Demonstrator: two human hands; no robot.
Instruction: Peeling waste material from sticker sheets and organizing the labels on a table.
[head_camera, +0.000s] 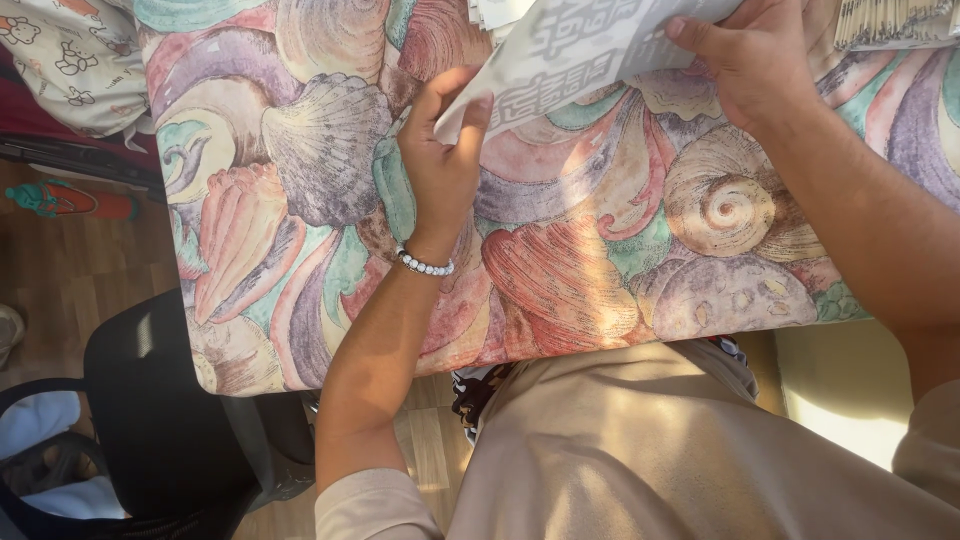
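Above shell-print tablecloth (300, 150), grey printed sheet (590, 45) betw. both hands, left hand (440, 165) & right hand (750, 60) each pinched shut on an edge.

I see my two hands, the left hand (440, 165) and the right hand (750, 65). There is one thin grey printed paper sheet (580, 50), one white bead bracelet (424, 264) and one black chair (150, 410).

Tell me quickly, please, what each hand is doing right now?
Left hand: closed, pinching the lower corner of the thin white printed paper sheet.
Right hand: closed on the same sheet's upper edge.
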